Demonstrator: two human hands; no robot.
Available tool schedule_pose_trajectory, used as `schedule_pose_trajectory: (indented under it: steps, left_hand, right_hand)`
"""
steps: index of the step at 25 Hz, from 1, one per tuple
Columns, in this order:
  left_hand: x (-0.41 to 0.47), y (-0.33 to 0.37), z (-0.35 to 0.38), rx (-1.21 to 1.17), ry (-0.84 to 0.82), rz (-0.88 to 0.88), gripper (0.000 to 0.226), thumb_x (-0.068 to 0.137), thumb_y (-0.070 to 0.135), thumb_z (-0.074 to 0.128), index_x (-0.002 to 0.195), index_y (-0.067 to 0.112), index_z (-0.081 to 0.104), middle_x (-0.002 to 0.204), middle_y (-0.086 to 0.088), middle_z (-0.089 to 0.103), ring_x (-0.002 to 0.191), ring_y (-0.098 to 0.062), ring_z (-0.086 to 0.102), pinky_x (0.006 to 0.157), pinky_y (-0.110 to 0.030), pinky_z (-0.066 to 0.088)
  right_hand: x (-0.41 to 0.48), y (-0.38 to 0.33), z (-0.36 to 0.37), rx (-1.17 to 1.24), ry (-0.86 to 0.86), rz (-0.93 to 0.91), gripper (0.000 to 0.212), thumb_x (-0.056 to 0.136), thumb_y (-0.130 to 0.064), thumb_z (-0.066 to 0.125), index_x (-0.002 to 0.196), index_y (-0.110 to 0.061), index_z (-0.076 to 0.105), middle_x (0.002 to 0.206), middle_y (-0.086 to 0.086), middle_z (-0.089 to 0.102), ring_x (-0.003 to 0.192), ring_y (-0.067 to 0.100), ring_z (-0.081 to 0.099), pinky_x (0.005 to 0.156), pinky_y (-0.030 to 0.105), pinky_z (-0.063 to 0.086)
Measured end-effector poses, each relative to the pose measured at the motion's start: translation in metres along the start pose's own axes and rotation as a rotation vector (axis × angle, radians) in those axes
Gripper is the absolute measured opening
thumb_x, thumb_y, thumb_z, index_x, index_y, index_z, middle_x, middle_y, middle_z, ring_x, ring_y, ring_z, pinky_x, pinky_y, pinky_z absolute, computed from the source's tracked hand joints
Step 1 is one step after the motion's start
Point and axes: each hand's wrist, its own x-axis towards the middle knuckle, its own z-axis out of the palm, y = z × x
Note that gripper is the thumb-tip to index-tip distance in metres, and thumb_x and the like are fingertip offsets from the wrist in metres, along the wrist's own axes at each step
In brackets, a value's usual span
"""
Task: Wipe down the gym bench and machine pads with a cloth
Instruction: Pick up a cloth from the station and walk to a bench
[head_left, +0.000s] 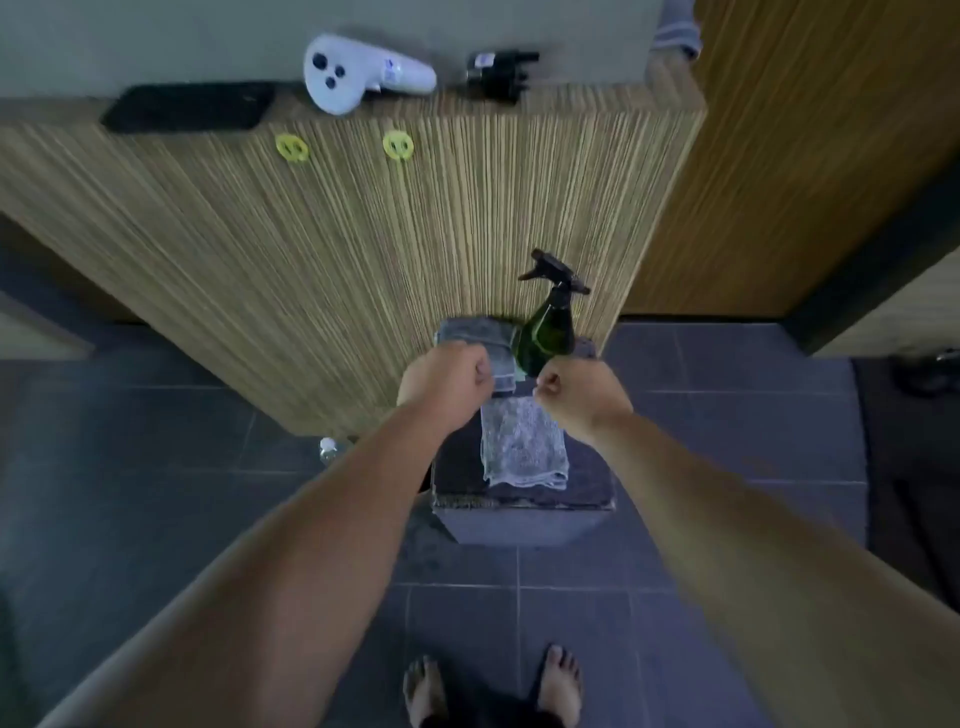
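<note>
A dark padded stool (587, 493) stands on the tiled floor against a wooden slatted wall. On it lie a folded dark grey cloth (475, 335) at the back and a light grey mesh cloth (522, 447) in front. A green spray bottle (545, 332) with a black trigger stands at the back right. My left hand (447, 379) is a closed fist over the near edge of the dark cloth. My right hand (576, 392) is a closed fist just in front of the bottle, with nothing visible in it. Whether either fist pinches a cloth is hidden.
On the ledge above the wall lie a black phone (187, 106), a white controller (358, 73) and a black plug (498, 73). Two yellow hooks (292, 148) hang on the slats. A small clear bottle (328, 449) stands on the floor. My bare feet (493, 686) are below.
</note>
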Motion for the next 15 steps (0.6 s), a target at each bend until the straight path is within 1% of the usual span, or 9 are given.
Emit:
schedule_pose_trajectory:
  steps: [2, 4, 6, 7, 8, 9, 11, 13, 15]
  left_hand:
    - [0.010, -0.011, 0.038, 0.006, -0.070, -0.004, 0.005, 0.096, 0.026, 0.066, 0.096, 0.024, 0.070, 0.099, 0.005, 0.068, 0.087, -0.021, 0.066, 0.074, -0.039, 0.057]
    - [0.018, -0.029, 0.083, 0.041, -0.179, -0.023, 0.015, 0.099, 0.025, 0.062, 0.111, 0.022, 0.070, 0.115, 0.000, 0.066, 0.100, -0.024, 0.064, 0.083, -0.041, 0.056]
    - [0.032, -0.044, 0.118, 0.077, -0.232, 0.006, 0.031, 0.102, 0.024, 0.057, 0.133, 0.020, 0.062, 0.133, -0.002, 0.058, 0.119, -0.026, 0.054, 0.093, -0.044, 0.052]
    - [0.039, -0.049, 0.131, 0.096, -0.244, 0.026, 0.038, 0.103, 0.022, 0.055, 0.141, 0.019, 0.057, 0.139, -0.002, 0.053, 0.127, -0.026, 0.048, 0.098, -0.045, 0.049]
    - [0.043, -0.053, 0.141, 0.113, -0.246, 0.042, 0.043, 0.104, 0.021, 0.053, 0.146, 0.018, 0.052, 0.142, -0.002, 0.049, 0.131, -0.027, 0.042, 0.101, -0.046, 0.048]
    - [0.046, -0.056, 0.151, 0.139, -0.245, 0.048, 0.045, 0.104, 0.021, 0.052, 0.148, 0.018, 0.049, 0.143, -0.003, 0.047, 0.133, -0.028, 0.040, 0.101, -0.047, 0.048]
    - [0.049, -0.058, 0.159, 0.173, -0.188, 0.059, 0.043, 0.101, 0.023, 0.054, 0.144, 0.017, 0.053, 0.136, -0.005, 0.048, 0.130, -0.029, 0.041, 0.095, -0.047, 0.051]
    - [0.050, -0.061, 0.160, 0.140, -0.110, 0.074, 0.036, 0.098, 0.023, 0.059, 0.132, 0.015, 0.063, 0.125, -0.006, 0.053, 0.122, -0.029, 0.046, 0.088, -0.046, 0.053]
    - [0.041, -0.060, 0.154, 0.099, -0.004, 0.125, 0.024, 0.093, 0.020, 0.066, 0.115, 0.014, 0.070, 0.112, -0.005, 0.057, 0.109, -0.029, 0.052, 0.078, -0.044, 0.053]
  right_hand:
    - [0.015, 0.019, 0.022, -0.029, -0.059, 0.016, 0.016, 0.098, -0.025, 0.056, 0.102, -0.018, 0.070, 0.098, 0.006, 0.071, 0.090, 0.028, 0.067, 0.074, 0.040, 0.057]
    - [0.029, 0.040, 0.051, -0.088, -0.137, 0.048, 0.022, 0.099, -0.029, 0.056, 0.113, -0.019, 0.069, 0.115, 0.010, 0.069, 0.103, 0.033, 0.065, 0.081, 0.045, 0.058]
    - [0.046, 0.061, 0.075, -0.147, -0.161, 0.061, 0.038, 0.098, -0.031, 0.055, 0.134, -0.022, 0.062, 0.135, 0.012, 0.059, 0.125, 0.036, 0.055, 0.091, 0.050, 0.056]
    - [0.053, 0.070, 0.086, -0.183, -0.167, 0.066, 0.046, 0.098, -0.029, 0.055, 0.144, -0.022, 0.055, 0.143, 0.011, 0.054, 0.135, 0.035, 0.046, 0.096, 0.051, 0.054]
    - [0.059, 0.077, 0.094, -0.216, -0.165, 0.063, 0.051, 0.099, -0.025, 0.055, 0.149, -0.020, 0.050, 0.147, 0.010, 0.050, 0.141, 0.034, 0.038, 0.098, 0.052, 0.053]
    - [0.064, 0.082, 0.100, -0.240, -0.153, 0.057, 0.051, 0.099, -0.022, 0.055, 0.149, -0.017, 0.050, 0.146, 0.011, 0.048, 0.142, 0.034, 0.034, 0.099, 0.052, 0.052]
    - [0.069, 0.086, 0.106, -0.252, -0.108, 0.031, 0.042, 0.098, -0.019, 0.056, 0.140, -0.013, 0.059, 0.136, 0.013, 0.052, 0.136, 0.036, 0.037, 0.095, 0.051, 0.053]
    - [0.067, 0.091, 0.106, -0.197, -0.043, -0.006, 0.034, 0.095, -0.016, 0.059, 0.128, -0.011, 0.068, 0.123, 0.014, 0.058, 0.126, 0.037, 0.044, 0.090, 0.050, 0.054]
    - [0.056, 0.093, 0.102, -0.135, 0.041, -0.071, 0.028, 0.089, -0.011, 0.065, 0.116, -0.008, 0.073, 0.110, 0.014, 0.063, 0.114, 0.037, 0.050, 0.080, 0.047, 0.055]
